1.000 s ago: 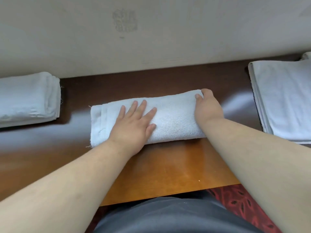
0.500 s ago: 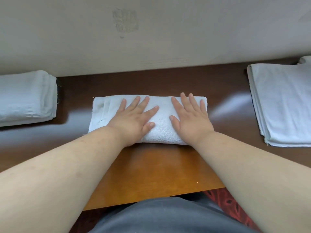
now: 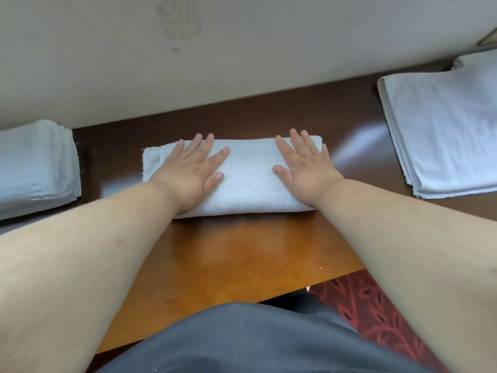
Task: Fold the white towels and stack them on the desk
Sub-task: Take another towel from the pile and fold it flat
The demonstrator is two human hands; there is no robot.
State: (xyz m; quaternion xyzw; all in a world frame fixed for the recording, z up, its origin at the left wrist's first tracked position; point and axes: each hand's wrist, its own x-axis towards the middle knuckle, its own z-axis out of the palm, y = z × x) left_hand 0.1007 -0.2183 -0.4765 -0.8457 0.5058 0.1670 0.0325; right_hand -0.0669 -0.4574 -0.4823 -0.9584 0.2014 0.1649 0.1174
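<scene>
A folded white towel (image 3: pixel 248 175) lies across the middle of the brown wooden desk (image 3: pixel 236 251). My left hand (image 3: pixel 192 168) rests flat on its left half, fingers spread, gripping nothing. My right hand (image 3: pixel 305 164) lies flat on its right half, fingers apart, palm down. A stack of folded white towels (image 3: pixel 35 168) sits at the left edge of the desk. A flatter pile of white towels (image 3: pixel 443 135) lies at the right.
A pale wall (image 3: pixel 242 49) runs along the desk's far edge. The desk's near edge is just in front of my grey-clad lap (image 3: pixel 242 340). Red patterned carpet (image 3: pixel 376 305) shows below at the right.
My right hand let go of the towel's right end and came down flat on the towel. It has since slid toward the right end. My left hand stayed pressed on the left half.
</scene>
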